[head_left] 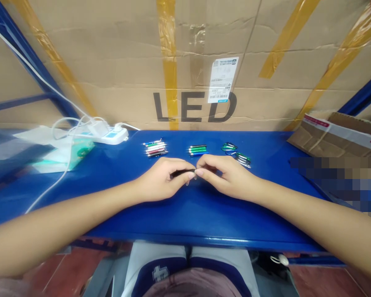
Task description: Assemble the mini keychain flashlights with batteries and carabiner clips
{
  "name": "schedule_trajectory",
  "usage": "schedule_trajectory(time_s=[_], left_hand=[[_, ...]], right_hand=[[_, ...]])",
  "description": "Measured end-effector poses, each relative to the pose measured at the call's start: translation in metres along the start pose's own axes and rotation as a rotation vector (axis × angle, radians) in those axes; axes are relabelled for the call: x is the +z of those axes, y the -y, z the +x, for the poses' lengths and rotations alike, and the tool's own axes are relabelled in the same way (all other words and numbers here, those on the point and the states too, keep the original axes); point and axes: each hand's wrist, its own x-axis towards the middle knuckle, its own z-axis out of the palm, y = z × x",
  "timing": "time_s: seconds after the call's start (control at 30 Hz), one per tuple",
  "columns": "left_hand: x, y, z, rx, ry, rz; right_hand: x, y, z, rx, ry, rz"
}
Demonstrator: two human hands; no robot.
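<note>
My left hand (162,179) and my right hand (224,175) meet over the middle of the blue table (185,218). Both pinch a small dark cylindrical piece (183,172) between them, fingertips almost touching. Behind my hands lie a row of several small coloured metal tubes (155,148), a small group of green and silver tubes (198,150), green carabiner clips (228,147) and a few more clipped pieces (243,159).
A large cardboard box marked LED (191,62) closes off the back. A white power strip with cables (109,134) and a teal packet (68,154) sit at the left. An open carton (336,132) stands at the right. Blue shelf posts frame both sides.
</note>
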Motion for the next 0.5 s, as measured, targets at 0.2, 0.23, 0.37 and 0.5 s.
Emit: schedule_trajectory(time_s=[0.2,0.23,0.37,0.5], left_hand=[[0.001,-0.001,0.004,-0.23,0.182,-0.371],[0.001,-0.001,0.004,-0.199,0.181,-0.346],[0.003,-0.001,0.001,-0.021,0.127,-0.097],[0.006,0.0,-0.005,0.112,0.007,0.147]], right_hand=[[-0.007,-0.003,-0.005,-0.321,0.06,-0.35],[-0.006,-0.002,-0.005,-0.325,0.056,-0.34],[0.003,0.006,-0.007,-0.195,0.009,-0.174],[0.011,0.011,-0.008,0.086,-0.053,0.017]])
